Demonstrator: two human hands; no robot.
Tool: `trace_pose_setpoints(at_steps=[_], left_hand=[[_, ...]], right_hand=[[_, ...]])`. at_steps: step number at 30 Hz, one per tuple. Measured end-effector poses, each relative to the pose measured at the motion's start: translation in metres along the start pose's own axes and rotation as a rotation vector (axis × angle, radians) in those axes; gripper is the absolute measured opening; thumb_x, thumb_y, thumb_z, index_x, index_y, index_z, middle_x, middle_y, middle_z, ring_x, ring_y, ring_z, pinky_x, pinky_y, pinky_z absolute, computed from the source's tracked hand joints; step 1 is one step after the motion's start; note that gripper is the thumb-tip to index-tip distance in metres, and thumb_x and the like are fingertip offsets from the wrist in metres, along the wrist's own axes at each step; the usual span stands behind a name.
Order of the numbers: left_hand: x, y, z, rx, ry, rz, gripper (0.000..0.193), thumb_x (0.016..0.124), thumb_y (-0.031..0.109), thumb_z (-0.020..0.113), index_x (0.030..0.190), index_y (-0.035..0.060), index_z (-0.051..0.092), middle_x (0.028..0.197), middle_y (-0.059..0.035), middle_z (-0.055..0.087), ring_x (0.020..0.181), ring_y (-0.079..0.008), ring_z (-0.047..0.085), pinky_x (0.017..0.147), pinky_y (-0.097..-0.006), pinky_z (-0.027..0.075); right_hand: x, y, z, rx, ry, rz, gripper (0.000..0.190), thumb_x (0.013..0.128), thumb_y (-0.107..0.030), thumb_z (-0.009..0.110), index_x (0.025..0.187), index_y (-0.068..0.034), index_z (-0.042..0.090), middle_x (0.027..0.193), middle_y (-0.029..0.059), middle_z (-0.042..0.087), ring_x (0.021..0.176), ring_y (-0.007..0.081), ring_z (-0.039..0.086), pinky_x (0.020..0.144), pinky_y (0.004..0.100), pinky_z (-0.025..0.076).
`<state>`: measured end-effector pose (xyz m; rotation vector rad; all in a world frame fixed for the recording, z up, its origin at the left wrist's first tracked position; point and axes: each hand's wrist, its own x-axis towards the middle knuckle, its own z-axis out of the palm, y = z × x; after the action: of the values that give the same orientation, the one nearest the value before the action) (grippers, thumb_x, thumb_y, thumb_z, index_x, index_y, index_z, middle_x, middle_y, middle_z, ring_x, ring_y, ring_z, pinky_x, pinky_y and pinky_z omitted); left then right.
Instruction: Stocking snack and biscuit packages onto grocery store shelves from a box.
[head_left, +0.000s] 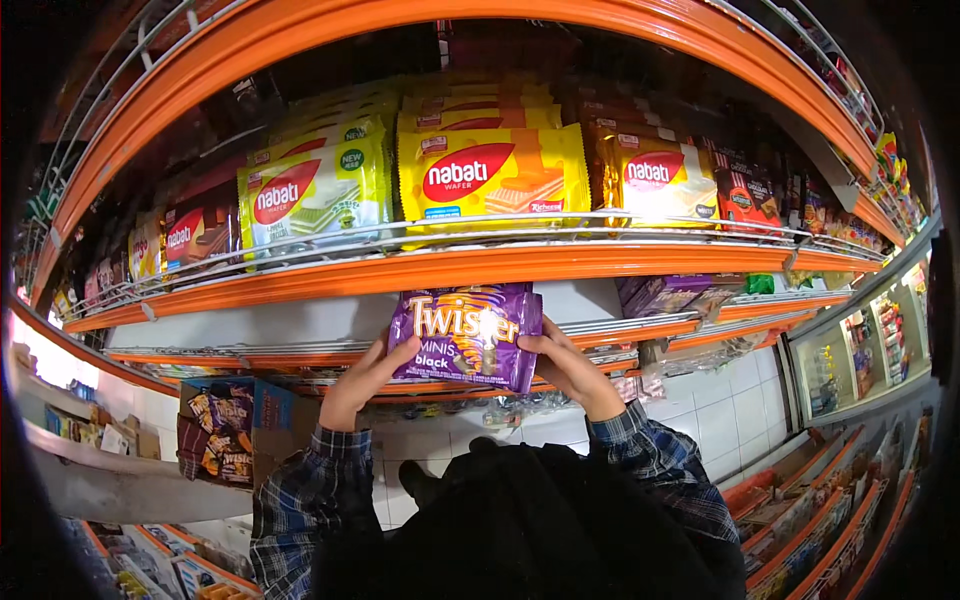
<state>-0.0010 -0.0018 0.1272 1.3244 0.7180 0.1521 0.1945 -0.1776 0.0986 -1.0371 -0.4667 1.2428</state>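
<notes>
My left hand and my right hand grip the two sides of purple Twister Minis wafer packets, apparently a small stack, with the printed front facing up. They are at the front edge of a white shelf board, below an orange-edged shelf. On that upper shelf, behind a wire rail, stand rows of Nabati wafer packs: green, yellow and brown-gold. Purple boxes sit on the white shelf to the right of my hands.
An open cardboard box with Twister packets is at the lower left, beside a pale counter. More orange-edged shelves stand at the lower right. A glass-fronted cabinet is at the far right. White floor tiles show below.
</notes>
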Motion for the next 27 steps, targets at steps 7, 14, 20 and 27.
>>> trace_pose_setpoints(at_steps=[7, 14, 20, 27], left_hand=[[0.010, 0.025, 0.003, 0.079, -0.059, -0.102, 0.065, 0.085, 0.037, 0.055, 0.132, 0.0008, 0.031, 0.123, -0.0043, 0.044, 0.111, -0.0107, 0.040, 0.092, -0.0245, 0.033], [0.047, 0.013, -0.002, -0.115, -0.150, 0.040, 0.067, 0.082, 0.036, 0.059, 0.134, 0.0047, 0.029, 0.129, -0.0075, 0.039, 0.110, -0.0118, 0.043, 0.096, -0.0253, 0.033], [0.067, 0.008, -0.011, -0.184, -0.055, 0.037, 0.047, 0.086, 0.024, 0.055, 0.125, 0.0015, 0.040, 0.118, -0.0078, 0.050, 0.105, -0.0139, 0.049, 0.089, -0.0283, 0.042], [0.094, -0.006, -0.007, -0.269, -0.047, 0.136, 0.044, 0.087, 0.022, 0.053, 0.123, 0.0003, 0.041, 0.117, -0.0084, 0.050, 0.104, -0.0141, 0.050, 0.092, -0.0276, 0.039]], right_hand=[[0.004, -0.007, -0.004, 0.139, 0.004, 0.029, 0.073, 0.077, -0.025, 0.063, 0.131, -0.001, 0.020, 0.120, 0.0127, 0.041, 0.108, 0.0214, 0.045, 0.091, 0.0365, 0.039], [0.017, -0.020, -0.015, 0.105, 0.015, 0.107, 0.055, 0.080, -0.024, 0.059, 0.124, -0.002, 0.035, 0.118, 0.0098, 0.047, 0.100, 0.0192, 0.053, 0.083, 0.0357, 0.046], [0.041, -0.035, -0.022, 0.002, 0.012, 0.088, 0.046, 0.080, -0.019, 0.060, 0.121, -0.008, 0.040, 0.113, 0.0064, 0.049, 0.100, 0.0182, 0.053, 0.078, 0.0392, 0.047], [0.074, -0.022, -0.062, -0.050, -0.081, -0.030, 0.042, 0.087, -0.036, 0.051, 0.119, -0.009, 0.045, 0.111, 0.0044, 0.051, 0.097, 0.0169, 0.050, 0.081, 0.0390, 0.042]])
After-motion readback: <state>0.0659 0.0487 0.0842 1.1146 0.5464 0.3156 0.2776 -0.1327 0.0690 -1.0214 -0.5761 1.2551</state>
